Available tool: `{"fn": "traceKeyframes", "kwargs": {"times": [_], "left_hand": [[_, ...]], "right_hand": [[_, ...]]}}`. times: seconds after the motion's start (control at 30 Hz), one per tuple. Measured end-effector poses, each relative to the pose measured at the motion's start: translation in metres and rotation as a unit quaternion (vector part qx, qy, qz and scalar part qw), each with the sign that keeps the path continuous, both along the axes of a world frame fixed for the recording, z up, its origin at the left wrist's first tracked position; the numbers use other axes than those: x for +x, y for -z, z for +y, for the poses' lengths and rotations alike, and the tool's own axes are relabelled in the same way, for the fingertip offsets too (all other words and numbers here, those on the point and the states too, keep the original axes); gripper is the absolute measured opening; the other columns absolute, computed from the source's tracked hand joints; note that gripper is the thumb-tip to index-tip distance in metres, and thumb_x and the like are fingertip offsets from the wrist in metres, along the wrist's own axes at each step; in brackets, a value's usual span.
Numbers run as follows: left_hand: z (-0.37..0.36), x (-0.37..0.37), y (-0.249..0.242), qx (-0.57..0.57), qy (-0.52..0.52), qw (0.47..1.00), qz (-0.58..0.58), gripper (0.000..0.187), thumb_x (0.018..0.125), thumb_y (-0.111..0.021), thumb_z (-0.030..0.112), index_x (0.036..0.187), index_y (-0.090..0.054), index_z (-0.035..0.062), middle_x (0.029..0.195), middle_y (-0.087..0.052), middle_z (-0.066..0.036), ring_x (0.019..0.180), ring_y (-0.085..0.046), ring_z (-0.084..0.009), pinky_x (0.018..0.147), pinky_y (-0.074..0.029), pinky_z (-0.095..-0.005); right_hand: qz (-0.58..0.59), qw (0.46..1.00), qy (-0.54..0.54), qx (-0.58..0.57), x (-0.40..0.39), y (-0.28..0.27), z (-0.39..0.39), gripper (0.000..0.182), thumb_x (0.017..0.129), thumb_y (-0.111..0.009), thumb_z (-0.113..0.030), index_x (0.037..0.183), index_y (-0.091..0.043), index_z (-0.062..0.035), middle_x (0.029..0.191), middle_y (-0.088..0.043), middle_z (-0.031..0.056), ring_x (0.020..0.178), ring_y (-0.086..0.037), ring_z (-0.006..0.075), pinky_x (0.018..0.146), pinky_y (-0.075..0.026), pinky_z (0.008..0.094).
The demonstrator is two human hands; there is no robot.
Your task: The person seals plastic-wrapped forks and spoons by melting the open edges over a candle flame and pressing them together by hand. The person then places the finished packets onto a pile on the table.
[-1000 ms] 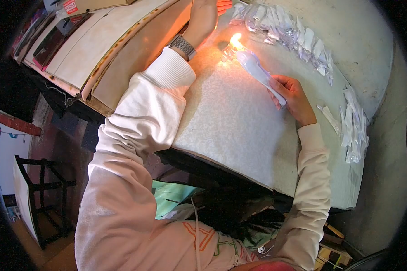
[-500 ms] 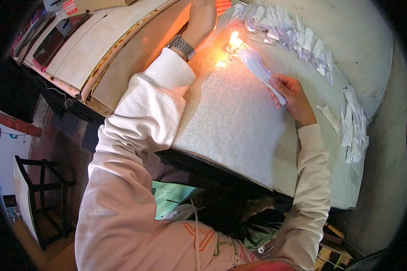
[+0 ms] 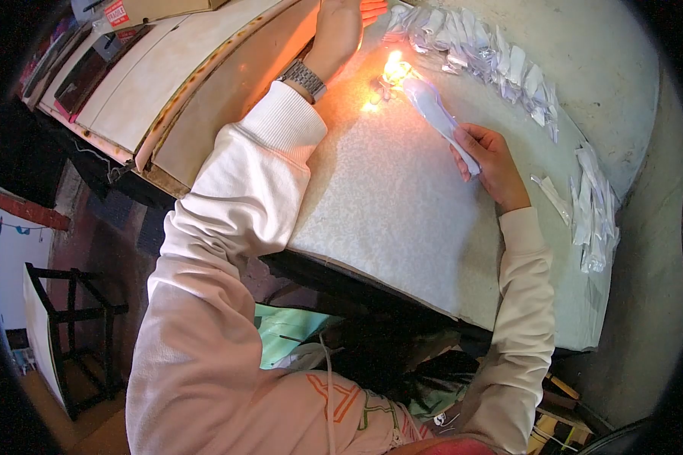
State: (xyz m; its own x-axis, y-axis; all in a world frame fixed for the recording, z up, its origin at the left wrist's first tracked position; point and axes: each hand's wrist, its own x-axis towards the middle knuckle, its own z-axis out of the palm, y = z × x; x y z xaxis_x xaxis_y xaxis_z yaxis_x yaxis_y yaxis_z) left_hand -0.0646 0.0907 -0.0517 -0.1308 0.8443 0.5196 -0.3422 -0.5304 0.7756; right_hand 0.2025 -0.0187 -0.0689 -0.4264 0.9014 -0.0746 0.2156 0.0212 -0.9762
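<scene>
My right hand (image 3: 487, 155) is closed round the lower end of a spoon-shaped white packet in clear plastic (image 3: 435, 108). The packet slants up and left, its far end at a bright flame (image 3: 397, 70). Whether that end touches the fire is hard to tell in the glare. A second small glow (image 3: 370, 107) shows just below, and the flame's source is not clear. At the top edge, left of the flame, my left hand (image 3: 343, 30) has its visible fingers stretched out, lit orange. Part of this hand is cut off by the frame.
Similar packets (image 3: 470, 42) lie in a curved row along the back of the pale-covered table (image 3: 387, 205). Another pile (image 3: 593, 205) and one loose packet (image 3: 555, 199) lie at right. A pale panel (image 3: 228, 98), cardboard box (image 3: 163, 7) and dark phone-like object (image 3: 99, 68) are at left.
The packet's far end has shifted slightly right, and the flame has changed shape a little. My left hand has barely moved.
</scene>
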Motion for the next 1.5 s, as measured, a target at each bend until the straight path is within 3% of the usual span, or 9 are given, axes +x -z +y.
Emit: {"fn": "traceKeyframes", "kwargs": {"times": [0.17,0.7,0.87,1.0,1.1,1.2,1.5], "left_hand": [[-0.008,0.004,-0.003,0.005,-0.021,1.000,0.015,0.052,0.099,-0.034,0.033,0.114,-0.054,-0.0123,0.111,-0.061,-0.023,0.106,-0.060,-0.0283,0.096,-0.043,-0.0358],[0.008,-0.005,0.007,0.024,0.001,1.000,-0.004,0.044,0.099,-0.034,0.026,0.103,-0.059,-0.0103,0.099,-0.065,-0.018,0.094,-0.063,-0.0226,0.087,-0.049,-0.0319],[0.011,-0.007,0.011,0.060,-0.024,0.998,0.024,0.043,0.099,-0.034,0.024,0.100,-0.060,-0.0099,0.096,-0.066,-0.017,0.091,-0.064,-0.0211,0.085,-0.050,-0.0309],[0.012,-0.007,0.011,0.034,0.006,0.999,-0.018,0.041,0.099,-0.034,0.022,0.100,-0.060,-0.0096,0.097,-0.066,-0.016,0.090,-0.064,-0.0205,0.085,-0.050,-0.0305],[0.012,-0.005,0.007,0.017,0.031,0.998,-0.045,0.041,0.099,-0.034,0.022,0.100,-0.060,-0.0092,0.097,-0.066,-0.016,0.090,-0.063,-0.0201,0.085,-0.050,-0.0302],[0.007,-0.005,0.008,0.013,0.028,0.999,-0.036,0.042,0.100,-0.033,0.024,0.101,-0.060,-0.0089,0.097,-0.065,-0.016,0.090,-0.063,-0.0202,0.085,-0.050,-0.0303],[0.007,-0.006,0.008,0.011,0.030,0.999,-0.028,0.043,0.100,-0.034,0.026,0.102,-0.059,-0.0086,0.099,-0.065,-0.016,0.091,-0.063,-0.0214,0.086,-0.050,-0.0311]], "right_hand": [[0.000,1.000,0.001,0.002,-0.001,-0.001,0.000,0.025,0.093,-0.056,-0.027,0.095,-0.060,-0.0024,0.069,-0.053,-0.0018,0.052,-0.048,0.0053,0.045,-0.038,0.0207],[0.013,1.000,0.014,0.008,0.000,0.001,0.000,0.026,0.094,-0.053,-0.027,0.093,-0.059,-0.0019,0.067,-0.052,-0.0012,0.051,-0.047,0.0060,0.045,-0.038,0.0215],[0.013,1.000,0.019,0.013,-0.002,-0.002,-0.001,0.025,0.094,-0.054,-0.027,0.085,-0.059,-0.0052,0.065,-0.053,-0.0023,0.052,-0.049,0.0058,0.048,-0.041,0.0222],[0.009,1.000,0.020,0.021,-0.001,0.001,0.000,0.027,0.095,-0.052,-0.028,0.095,-0.059,-0.0016,0.068,-0.052,-0.0015,0.052,-0.046,0.0055,0.046,-0.038,0.0212],[0.007,0.999,0.028,0.018,0.001,0.002,0.000,0.027,0.095,-0.053,-0.028,0.094,-0.059,-0.0019,0.068,-0.053,-0.0015,0.053,-0.046,0.0055,0.047,-0.038,0.0212],[0.033,0.999,0.033,0.004,0.001,0.002,0.001,0.024,0.094,-0.055,-0.027,0.085,-0.058,-0.0054,0.067,-0.055,-0.0011,0.054,-0.050,0.0069,0.049,-0.042,0.0226],[0.031,0.999,0.042,0.009,-0.001,-0.001,-0.002,0.024,0.093,-0.055,-0.028,0.086,-0.058,-0.0050,0.067,-0.055,-0.0012,0.054,-0.050,0.0069,0.048,-0.042,0.0228]]}}
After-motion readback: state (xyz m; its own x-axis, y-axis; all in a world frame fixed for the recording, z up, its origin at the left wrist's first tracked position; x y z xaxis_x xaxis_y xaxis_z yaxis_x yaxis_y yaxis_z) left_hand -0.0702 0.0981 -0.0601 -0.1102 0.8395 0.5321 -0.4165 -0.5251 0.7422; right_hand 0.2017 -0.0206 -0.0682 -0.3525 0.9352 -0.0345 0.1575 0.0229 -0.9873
